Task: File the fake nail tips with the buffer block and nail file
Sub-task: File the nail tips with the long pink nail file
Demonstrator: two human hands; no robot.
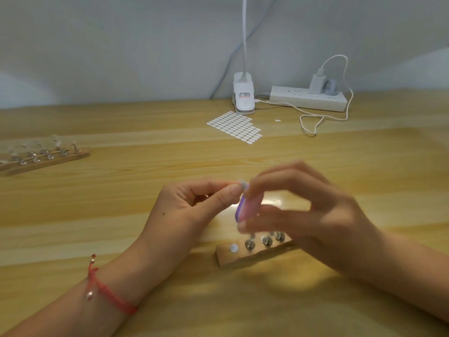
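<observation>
1. We see a wooden table (121, 215) filling most of the view, with a pale wall behind it.
2. Our right hand (311, 215) is blurred, held above the table; its fingers are closed on a pink-and-purple buffer block (245, 207).
3. Our left hand (189, 203) pinches a small clear nail tip (242, 184) between thumb and forefinger, with the tip up against the top end of the block. A red bracelet (107, 290) is on that wrist.
4. A white power strip (308, 99) sits at the back right, with a charger plugged in and a white cable (313, 122) looping onto the table.
5. A wooden holder (243, 257) lies just below the hands, partly hidden by the right one. It carries metal studs (266, 240) and one white dot at its left end.
6. A second wooden holder (46, 159) sits far left, with clear tips on its studs; it's too blurred for us to count them.
7. A white clip lamp base (243, 96) stands back centre.
8. A sheet of white oval stickers (235, 127) lies just in front of the lamp.
</observation>
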